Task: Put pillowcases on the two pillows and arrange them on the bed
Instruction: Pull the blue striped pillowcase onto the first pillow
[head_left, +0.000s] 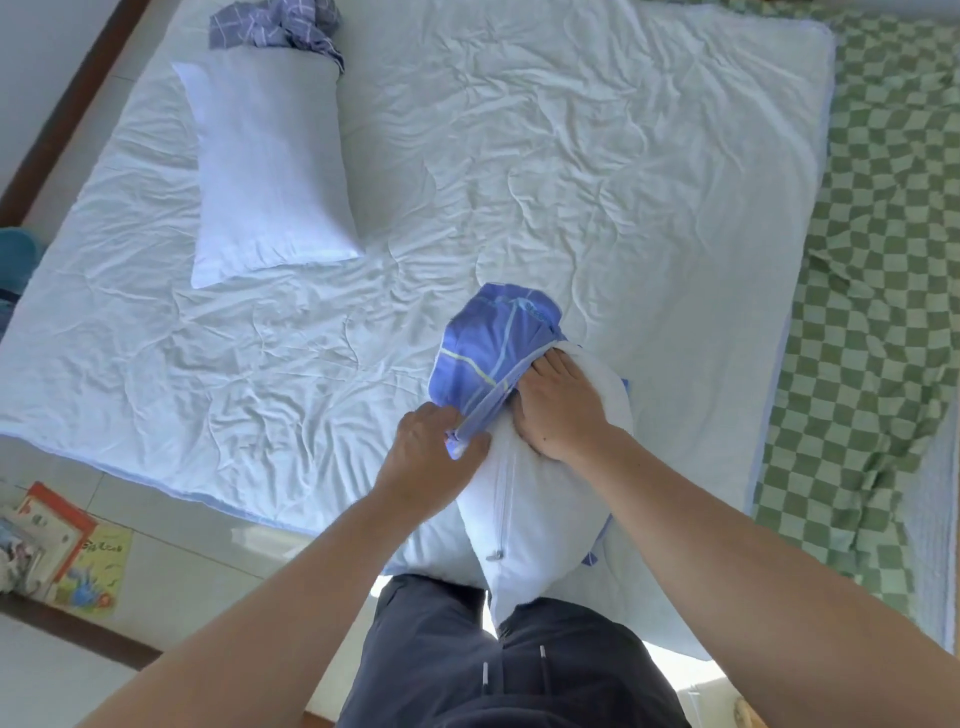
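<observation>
1. One pillow (540, 499) is stood on end against the legs at the near edge of the bed (519, 156). Its long way points up and away.
2. The blue case (483, 348) is bunched over the far end, so it must be pulled toward the body.
3. The case's hem is pinched shut in the left hand (431, 452), the nearer grip.
4. The right hand (558, 402) is pressed on the pillow, fingers tucked under the hem.
5. Two pillows are seen and two cases: the bare pillow (270, 166) and the spare case (275, 26) lie far left.

Your bed (519, 156) wears a wrinkled pale sheet. At ten o'clock a bare white pillow (270, 166) lies flat, a crumpled blue pillowcase (275, 23) touching its far end. At three o'clock a green checked blanket (883, 260) lies along the sheet's edge.
</observation>
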